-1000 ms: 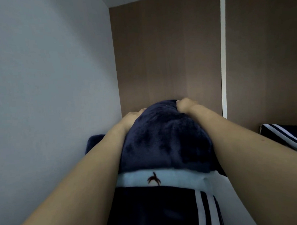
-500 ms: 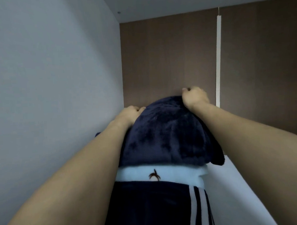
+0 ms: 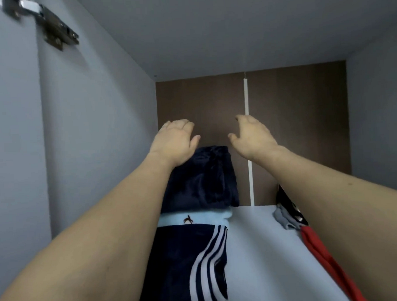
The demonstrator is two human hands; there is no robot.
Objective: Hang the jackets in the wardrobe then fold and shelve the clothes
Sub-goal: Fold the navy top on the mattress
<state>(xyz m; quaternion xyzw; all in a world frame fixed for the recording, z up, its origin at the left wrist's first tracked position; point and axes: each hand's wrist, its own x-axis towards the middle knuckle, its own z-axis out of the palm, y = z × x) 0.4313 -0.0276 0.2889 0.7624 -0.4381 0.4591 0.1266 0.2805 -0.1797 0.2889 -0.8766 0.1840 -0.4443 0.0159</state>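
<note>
While both hands hover empty, the navy fleece (image 3: pixel 201 179) lies below.

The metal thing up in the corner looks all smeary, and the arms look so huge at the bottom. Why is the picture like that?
In the head view, the metal hinge at top left is streaked with motion blur, while the folded fleece looks sharp; the wide-angle lens makes the forearms swell near the bottom edge and shrinks the left hand and right hand; the light is dim and even, with no glare.
</note>
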